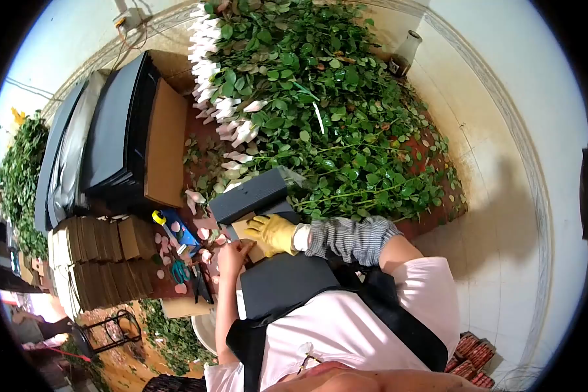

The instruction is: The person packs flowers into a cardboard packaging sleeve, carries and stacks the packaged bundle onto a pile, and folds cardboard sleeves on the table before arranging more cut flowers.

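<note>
My right hand (272,233), in a yellow glove with a striped grey sleeve above it, lies with fingers extended on a piece of brown cardboard (258,251). My bare left hand (232,255) pinches the near left edge of that cardboard. Just beyond my hands sits a long dark grey block (248,196). A dark grey sheet (284,285) lies between my hands and my body. Pink petals (204,233) are scattered left of my hands, beside scissors (179,270) and a blue tool with a yellow end (175,230).
A large pile of leafy stems (326,117) with pale flower heads (206,65) covers the far side of the red table. Stacked dark sheets (117,124) stand at left, with bundled cardboard pieces (104,251) nearer me. A glass bottle (406,52) stands by the wall.
</note>
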Demonstrator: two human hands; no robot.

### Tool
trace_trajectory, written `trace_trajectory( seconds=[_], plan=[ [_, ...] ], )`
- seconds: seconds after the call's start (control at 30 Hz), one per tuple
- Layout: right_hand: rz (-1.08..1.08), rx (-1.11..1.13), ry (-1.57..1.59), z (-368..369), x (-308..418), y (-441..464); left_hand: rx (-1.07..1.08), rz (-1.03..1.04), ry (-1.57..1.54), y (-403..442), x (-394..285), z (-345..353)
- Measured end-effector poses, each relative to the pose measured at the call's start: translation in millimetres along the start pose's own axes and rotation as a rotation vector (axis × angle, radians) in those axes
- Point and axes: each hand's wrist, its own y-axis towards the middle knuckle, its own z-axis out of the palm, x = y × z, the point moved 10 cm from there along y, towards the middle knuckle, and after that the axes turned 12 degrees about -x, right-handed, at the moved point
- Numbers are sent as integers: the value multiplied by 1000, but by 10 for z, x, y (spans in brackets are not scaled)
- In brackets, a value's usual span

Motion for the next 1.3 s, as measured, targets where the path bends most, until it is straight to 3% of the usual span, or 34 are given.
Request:
trace_trajectory(
  seconds=[0.07,0.1,0.17,0.23,0.3,0.37,0.4,0.5,0.53,0.57,0.67,0.73,0.77,0.8,0.83,0.87,0.93,0.97,1.03,1.07,1.13,1.23,1.3],
  plan=[
    [-7,-10,-56,8,-1,21,65,148,187,29,-265,-194],
    [-19,-7,-107,48,3,37,66,91,6,-50,-525,-449],
    [-68,-78,-214,330,-63,124,520,-50,-777,-342,-835,-465],
    [-39,-96,-58,239,-45,83,1061,-87,-870,-932,-1153,-248],
    [-25,-81,-48,206,-31,41,777,582,-320,-1132,-1198,116],
    [-31,-112,-24,458,-75,107,605,595,30,-1284,-1154,255],
    [-24,-103,4,615,-115,143,625,500,236,-1243,-977,383],
    [-28,-76,1,646,-122,122,663,442,-51,-1075,-1251,110],
    [-26,-95,-60,484,-83,53,523,349,109,-911,-1385,-126],
    [-30,-89,-60,527,-113,43,221,532,188,-759,-1586,-374],
    [38,-125,84,560,-142,113,258,479,308,-441,-1345,-312],
    [-4,-239,130,454,-141,75,437,454,470,-499,-1206,-32],
    [-25,-182,125,429,-150,42,505,461,508,-571,-1040,162],
    [-47,-124,121,197,-119,-6,460,455,513,-607,-1003,175],
    [43,63,412,-47,-202,-108,341,517,505,-642,-1009,211],
    [-55,205,529,-489,-215,-223,306,506,544,-643,-1005,231],
    [-284,110,898,-1473,-402,-221,260,520,549,-653,-1018,179],
    [-418,-102,949,-1943,-608,-92,237,552,509,-637,-1064,150],
    [-248,-498,819,-2849,-1360,129,236,488,480,-598,-1166,53],
    [-215,-826,674,-3157,-1864,301,257,443,472,-582,-1064,115],
    [93,-1033,470,-3758,-2619,505,220,410,414,-618,-942,155],
    [512,-971,-436,-4131,-3953,1120,209,350,495,-582,-931,123],
    [627,-874,-707,-4042,-4632,1316,160,374,544,-563,-984,77]
  ],
)
